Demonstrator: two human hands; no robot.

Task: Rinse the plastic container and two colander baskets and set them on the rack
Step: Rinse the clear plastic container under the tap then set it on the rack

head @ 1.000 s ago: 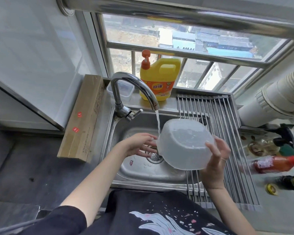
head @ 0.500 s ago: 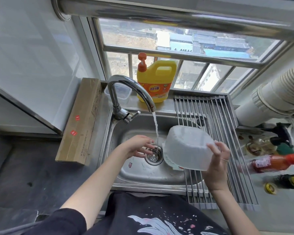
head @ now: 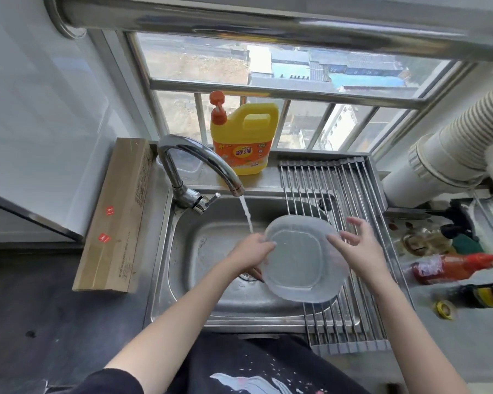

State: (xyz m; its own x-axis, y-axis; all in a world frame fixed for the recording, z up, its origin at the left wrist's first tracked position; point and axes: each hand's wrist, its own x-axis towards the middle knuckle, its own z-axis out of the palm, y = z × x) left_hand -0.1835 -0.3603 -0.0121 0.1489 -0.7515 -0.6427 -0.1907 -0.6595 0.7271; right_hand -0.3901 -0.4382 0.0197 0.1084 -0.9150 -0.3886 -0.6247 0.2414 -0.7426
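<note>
Container (head: 298, 260) of translucent plastic, held bottom-up and tilted over the right half of the steel sink (head: 208, 302), partly above the roll-up rack (head: 350, 189). Left hand (head: 251, 253) at its left rim, thumb on top and fingers curled under, gripping. Right hand (head: 353, 245) at the right edge, fingers spread and fairly straight, touching the wall rather than clasping it. Water pouring from the curved faucet (head: 194, 163), falling just left of the container near the left hand. Yellow detergent jug (head: 245, 140) with orange pump upright on the sill behind the faucet. Long cardboard box (head: 117, 214) lying left of the sink. Red-capped sauce bottle (head: 453, 270) on its side on the surface to the right, beyond the rack.
</note>
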